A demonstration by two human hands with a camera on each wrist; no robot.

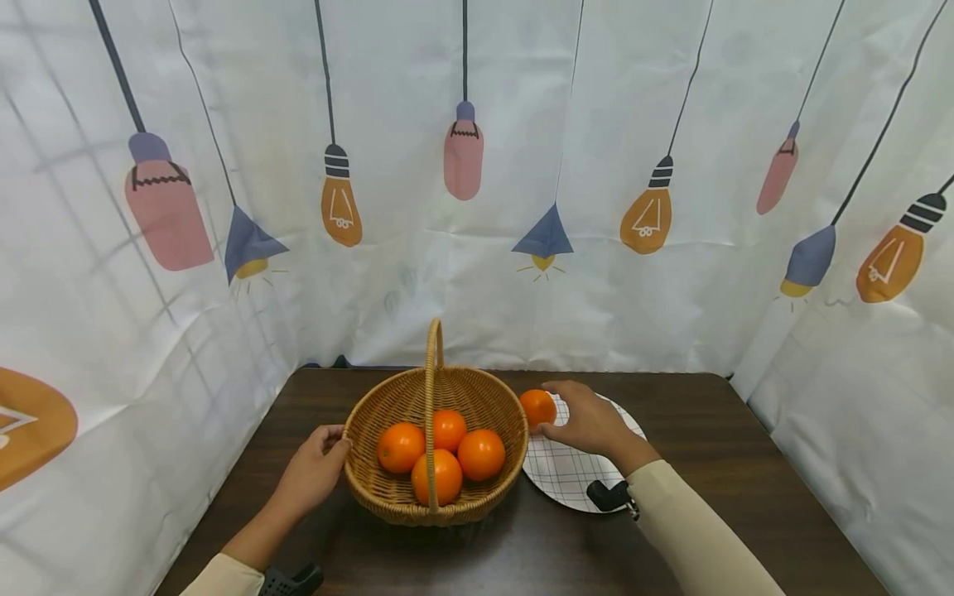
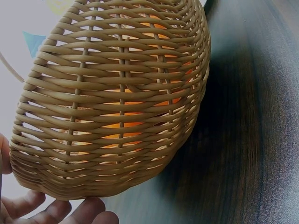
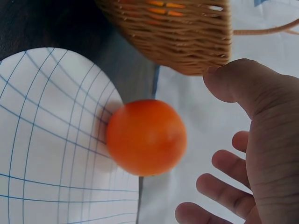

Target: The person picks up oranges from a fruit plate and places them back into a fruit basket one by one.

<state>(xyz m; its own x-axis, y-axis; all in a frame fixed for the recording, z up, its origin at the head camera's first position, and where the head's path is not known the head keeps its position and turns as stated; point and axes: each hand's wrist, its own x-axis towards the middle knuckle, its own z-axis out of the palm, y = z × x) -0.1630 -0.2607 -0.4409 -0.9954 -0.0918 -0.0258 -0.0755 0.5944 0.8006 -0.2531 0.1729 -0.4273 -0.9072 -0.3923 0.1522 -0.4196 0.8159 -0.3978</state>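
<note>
A wicker basket [image 1: 477,385] with a tall arched handle stands on the table and holds several oranges [image 1: 480,454]. At its left rim, my left hand [image 1: 311,468] grips the edge. In the left wrist view the fingers [image 2: 86,211] curl beneath the woven side. One orange [image 3: 146,137] sits at the edge of a white plate [image 3: 51,154] with a blue grid pattern, right of the basket. My right hand [image 1: 589,420] hovers over the plate, its thumb and fingers spread around that orange. The right wrist view shows a gap between them and the fruit, with the thumb near the basket.
A dark wooden table [image 1: 715,463] carries everything. White curtains [image 1: 522,314] printed with hanging lamps enclose the back and both sides. A black device is strapped on each wrist.
</note>
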